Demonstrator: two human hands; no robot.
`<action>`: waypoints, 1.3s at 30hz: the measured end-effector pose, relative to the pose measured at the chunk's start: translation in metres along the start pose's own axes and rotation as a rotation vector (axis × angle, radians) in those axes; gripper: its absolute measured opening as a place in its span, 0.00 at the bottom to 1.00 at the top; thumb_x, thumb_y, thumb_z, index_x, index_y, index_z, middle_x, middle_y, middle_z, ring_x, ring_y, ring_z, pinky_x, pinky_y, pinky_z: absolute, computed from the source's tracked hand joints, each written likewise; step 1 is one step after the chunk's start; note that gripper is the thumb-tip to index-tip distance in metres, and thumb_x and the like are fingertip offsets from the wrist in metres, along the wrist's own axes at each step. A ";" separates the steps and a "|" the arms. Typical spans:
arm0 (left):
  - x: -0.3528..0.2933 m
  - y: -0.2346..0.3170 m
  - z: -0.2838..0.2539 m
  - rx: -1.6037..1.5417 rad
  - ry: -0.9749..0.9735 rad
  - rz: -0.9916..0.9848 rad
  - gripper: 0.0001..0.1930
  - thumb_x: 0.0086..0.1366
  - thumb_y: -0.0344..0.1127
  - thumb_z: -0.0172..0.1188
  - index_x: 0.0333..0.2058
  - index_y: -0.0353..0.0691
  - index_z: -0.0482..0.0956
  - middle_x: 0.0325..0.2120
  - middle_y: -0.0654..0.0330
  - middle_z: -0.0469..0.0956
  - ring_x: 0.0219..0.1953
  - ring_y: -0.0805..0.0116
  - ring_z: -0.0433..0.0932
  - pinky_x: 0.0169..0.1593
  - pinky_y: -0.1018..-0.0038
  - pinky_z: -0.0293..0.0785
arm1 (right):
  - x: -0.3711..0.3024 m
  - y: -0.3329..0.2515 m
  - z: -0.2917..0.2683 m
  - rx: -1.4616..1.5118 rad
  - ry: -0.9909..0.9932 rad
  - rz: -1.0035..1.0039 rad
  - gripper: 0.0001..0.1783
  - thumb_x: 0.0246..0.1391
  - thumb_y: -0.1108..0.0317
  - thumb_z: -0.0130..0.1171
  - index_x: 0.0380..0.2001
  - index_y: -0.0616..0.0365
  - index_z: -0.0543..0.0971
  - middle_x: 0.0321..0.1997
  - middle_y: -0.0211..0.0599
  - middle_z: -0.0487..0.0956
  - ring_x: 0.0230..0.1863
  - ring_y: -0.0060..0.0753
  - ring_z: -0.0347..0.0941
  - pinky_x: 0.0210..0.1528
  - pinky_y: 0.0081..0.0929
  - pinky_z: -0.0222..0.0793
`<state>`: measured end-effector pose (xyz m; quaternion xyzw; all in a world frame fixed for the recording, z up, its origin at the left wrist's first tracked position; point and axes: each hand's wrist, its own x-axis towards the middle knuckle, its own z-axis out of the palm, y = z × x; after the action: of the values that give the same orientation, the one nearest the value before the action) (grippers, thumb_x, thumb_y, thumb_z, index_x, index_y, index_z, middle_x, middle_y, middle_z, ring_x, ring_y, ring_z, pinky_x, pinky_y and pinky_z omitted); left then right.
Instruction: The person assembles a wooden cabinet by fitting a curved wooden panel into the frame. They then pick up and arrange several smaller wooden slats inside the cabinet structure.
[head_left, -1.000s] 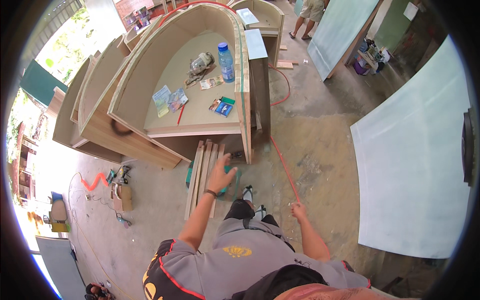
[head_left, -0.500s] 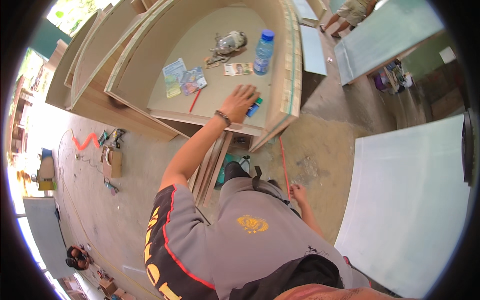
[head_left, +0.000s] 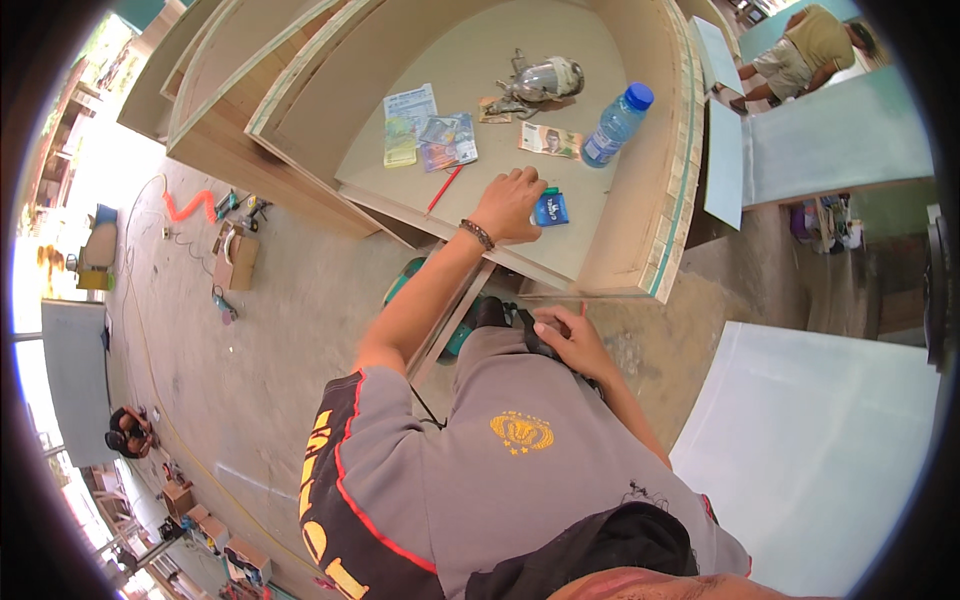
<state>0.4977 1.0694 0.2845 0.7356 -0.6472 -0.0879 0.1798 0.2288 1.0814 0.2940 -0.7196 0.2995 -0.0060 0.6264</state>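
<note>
My left hand (head_left: pixel 510 205) reaches onto the pale floor of a curved wooden cabinet (head_left: pixel 640 225). Its fingers are curled, with their tips partly hidden. Right beside the fingers lie a small blue packet (head_left: pixel 553 210) and a green item (head_left: pixel 551 190). Close to my waist, my right hand (head_left: pixel 575 340) is closed against something black; what it grips I cannot make out. Left of my left hand is a red pencil (head_left: pixel 443 191). Farther in are printed papers (head_left: pixel 448 140), a banknote (head_left: pixel 550 140), a blue-capped bottle (head_left: pixel 615 127) and a metal spray-gun-like tool (head_left: pixel 540 82).
More curved wooden panels (head_left: pixel 215 150) stand at the left. A pale board (head_left: pixel 800 430) is at the right. On the concrete floor are an orange coiled hose (head_left: pixel 188 207) and a cardboard box (head_left: pixel 235 258). One person (head_left: pixel 815 45) is at the far right, another (head_left: pixel 130 430) crouches at the left.
My left hand has gone from outstretched over the blue packet to curled at its left side. My right hand has come up to my waist. The view has shifted, moving the cabinet rightward.
</note>
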 end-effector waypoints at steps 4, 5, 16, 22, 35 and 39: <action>-0.013 -0.006 0.005 -0.130 0.251 -0.060 0.32 0.44 0.41 0.64 0.51 0.39 0.72 0.48 0.51 0.72 0.50 0.51 0.71 0.53 0.59 0.68 | 0.033 -0.025 -0.001 -0.069 -0.015 -0.167 0.19 0.58 0.61 0.57 0.48 0.64 0.75 0.37 0.38 0.80 0.38 0.25 0.75 0.41 0.24 0.70; -0.015 -0.011 0.002 -0.168 0.294 -0.093 0.30 0.46 0.40 0.63 0.51 0.39 0.73 0.48 0.50 0.72 0.51 0.51 0.71 0.53 0.58 0.68 | 0.039 -0.027 0.000 -0.073 -0.010 -0.217 0.20 0.58 0.61 0.57 0.47 0.65 0.75 0.37 0.38 0.80 0.38 0.25 0.76 0.41 0.24 0.70; -0.035 -0.244 -0.046 0.141 0.246 -0.337 0.36 0.47 0.43 0.70 0.55 0.39 0.71 0.57 0.50 0.68 0.57 0.54 0.68 0.59 0.61 0.66 | 0.030 -0.010 0.013 -0.060 -0.093 -0.138 0.18 0.57 0.63 0.58 0.46 0.65 0.76 0.39 0.39 0.80 0.35 0.26 0.76 0.39 0.24 0.72; -0.031 -0.232 -0.057 -0.011 0.164 -0.417 0.31 0.44 0.48 0.73 0.48 0.41 0.77 0.53 0.54 0.70 0.54 0.57 0.70 0.55 0.64 0.69 | 0.021 0.002 0.006 -0.035 -0.064 -0.067 0.17 0.57 0.63 0.58 0.46 0.63 0.76 0.39 0.38 0.80 0.35 0.26 0.76 0.40 0.25 0.72; -0.003 -0.176 -0.057 -0.152 0.225 -0.069 0.29 0.46 0.44 0.72 0.48 0.43 0.77 0.53 0.53 0.72 0.56 0.55 0.68 0.58 0.63 0.65 | 0.021 0.003 -0.003 -0.066 -0.014 -0.001 0.18 0.56 0.62 0.59 0.46 0.62 0.77 0.39 0.39 0.81 0.36 0.28 0.77 0.41 0.26 0.73; 0.007 -0.173 -0.048 -0.030 0.083 -0.094 0.47 0.37 0.51 0.76 0.59 0.47 0.68 0.53 0.54 0.71 0.55 0.53 0.68 0.59 0.63 0.65 | 0.024 -0.003 -0.001 -0.097 -0.043 -0.029 0.18 0.56 0.62 0.59 0.46 0.62 0.77 0.39 0.40 0.81 0.36 0.29 0.78 0.41 0.26 0.73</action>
<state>0.6749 1.0869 0.2637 0.7655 -0.6024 -0.0755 0.2131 0.2493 1.0705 0.2881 -0.7535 0.2755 0.0148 0.5968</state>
